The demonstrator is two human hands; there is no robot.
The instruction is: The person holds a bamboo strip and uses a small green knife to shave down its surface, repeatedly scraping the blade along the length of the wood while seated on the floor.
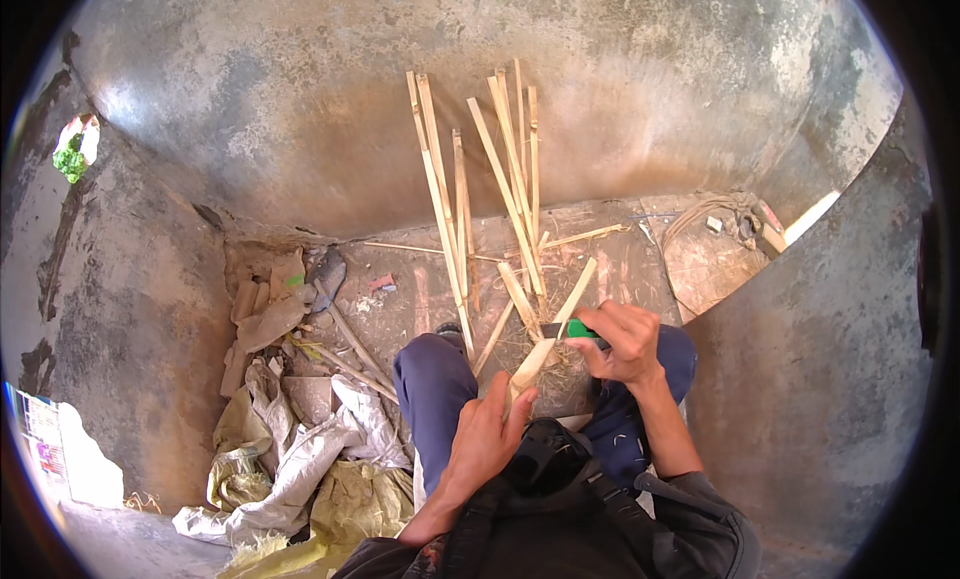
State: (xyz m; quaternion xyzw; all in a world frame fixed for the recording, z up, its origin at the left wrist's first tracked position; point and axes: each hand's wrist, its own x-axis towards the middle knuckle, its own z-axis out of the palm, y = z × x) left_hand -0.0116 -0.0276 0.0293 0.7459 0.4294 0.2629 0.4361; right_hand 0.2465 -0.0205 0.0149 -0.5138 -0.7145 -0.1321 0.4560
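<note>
My left hand (484, 435) is closed round the near end of a pale bamboo strip (533, 364), which slants up and away to the right between my knees. My right hand (630, 345) grips a knife with a green handle (581, 329). Its dark blade lies against the strip, partly hidden behind it. Thin shavings (538, 307) gather on the floor just beyond the blade. A short, thicker bamboo piece (518, 295) stands among them.
Several long bamboo strips (440, 194) lean on the far wall (640, 109). Crumpled sacks (300, 469) and broken rubble (268, 321) lie to the left, with a stick (355, 347) beside them. A coil of cord (700, 214) rests at the far right. Walls curve close round both sides.
</note>
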